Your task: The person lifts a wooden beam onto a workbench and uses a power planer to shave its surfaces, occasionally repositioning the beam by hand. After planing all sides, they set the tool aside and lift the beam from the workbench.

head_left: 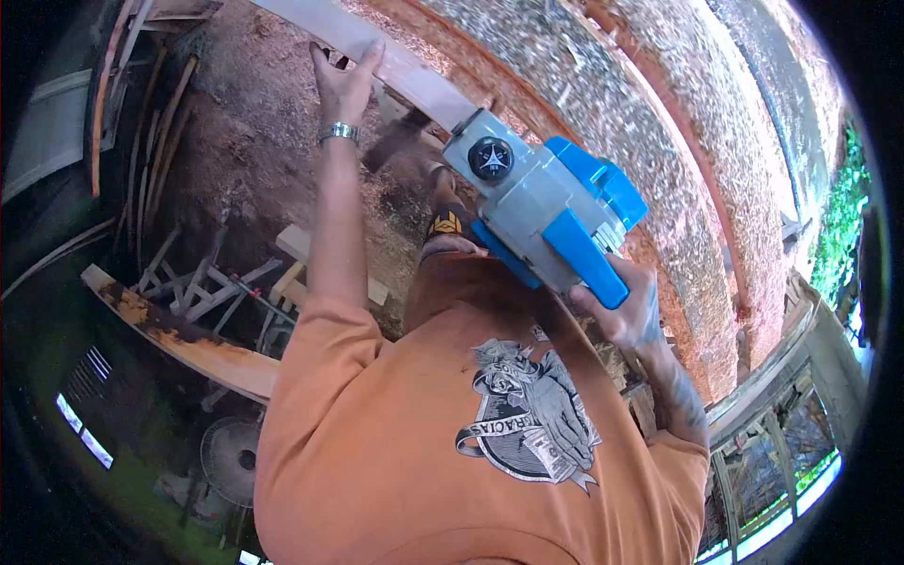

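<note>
A pale wooden plank (414, 80) runs from the top edge down to a grey and blue electric hand planer (541, 212). At the plank's near edge is my left hand (347, 85), its thumb lying on the top face and its other fingers curled at the side, partly hidden. My right hand (633, 306) is wrapped round the planer's blue rear handle. The planer's front, with a round black knob (491, 158), covers the plank's near end. How the sole meets the wood is hidden.
Wood shavings cover the ground (254, 113) and lie over long timbers (612, 104) at the right. On the left are a curved board (188, 348), wooden strips (165, 141), a fan (231, 460) and wood pieces (301, 250). My foot (444, 224) is below the plank.
</note>
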The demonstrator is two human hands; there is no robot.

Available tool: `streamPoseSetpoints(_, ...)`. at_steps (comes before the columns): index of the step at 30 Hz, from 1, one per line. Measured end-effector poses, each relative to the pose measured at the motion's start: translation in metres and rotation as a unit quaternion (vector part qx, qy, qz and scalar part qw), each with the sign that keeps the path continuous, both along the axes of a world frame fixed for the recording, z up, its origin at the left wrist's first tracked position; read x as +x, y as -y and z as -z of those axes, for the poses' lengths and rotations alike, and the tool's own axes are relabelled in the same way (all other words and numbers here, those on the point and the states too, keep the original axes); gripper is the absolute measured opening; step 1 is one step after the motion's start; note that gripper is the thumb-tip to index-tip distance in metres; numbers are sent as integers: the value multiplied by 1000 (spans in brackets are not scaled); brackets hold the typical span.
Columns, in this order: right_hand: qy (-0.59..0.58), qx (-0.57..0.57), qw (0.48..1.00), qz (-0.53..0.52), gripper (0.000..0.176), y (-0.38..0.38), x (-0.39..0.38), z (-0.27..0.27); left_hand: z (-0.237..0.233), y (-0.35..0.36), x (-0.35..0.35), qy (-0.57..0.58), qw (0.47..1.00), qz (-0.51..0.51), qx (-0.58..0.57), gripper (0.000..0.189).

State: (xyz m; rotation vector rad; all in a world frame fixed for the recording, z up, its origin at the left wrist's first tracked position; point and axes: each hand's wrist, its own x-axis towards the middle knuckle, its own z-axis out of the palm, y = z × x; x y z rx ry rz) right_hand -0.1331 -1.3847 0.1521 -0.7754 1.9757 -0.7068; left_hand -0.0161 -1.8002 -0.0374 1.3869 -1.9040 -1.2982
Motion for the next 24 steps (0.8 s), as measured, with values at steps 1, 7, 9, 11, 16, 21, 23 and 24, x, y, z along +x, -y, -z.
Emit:
streamPoseSetpoints(1, -1, -1, 1000, 7, 40, 19, 3, 2, 13, 25, 3, 5, 1000, 3, -26, 124)
streamPoseSetpoints(7, 5, -2, 1000, 28, 37, 139, 7, 9, 34, 125, 10, -101, 995, 6, -3, 111)
streamPoseSetpoints(9, 5, -3, 1000, 28, 37, 179, 5, 12, 38, 150, 16, -159, 985, -32, 63, 101)
streamPoseSetpoints(11, 16, 8, 999, 27, 36, 215, 3, 13, 46, 163, 33, -194, 965, -85, 155, 89)
streamPoseSetpoints(16, 14, 11, 999, 37, 36, 297, 5, 14, 198, 91, 138, 168, 983, 26, 66, 65)
streamPoseSetpoints(21, 7, 0, 1000, 26, 37, 382, 3, 14, 233, -35, 145, 220, 971, 46, 84, 52)
streamPoseSetpoints(23, -4, -8, 1000, 25, 38, 421, 5, 12, 241, -57, 138, 222, 971, 38, 84, 47)
streamPoseSetpoints(24, -10, -10, 1000, 25, 38, 436, 6, 14, 245, -61, 136, 222, 971, 35, 84, 45)
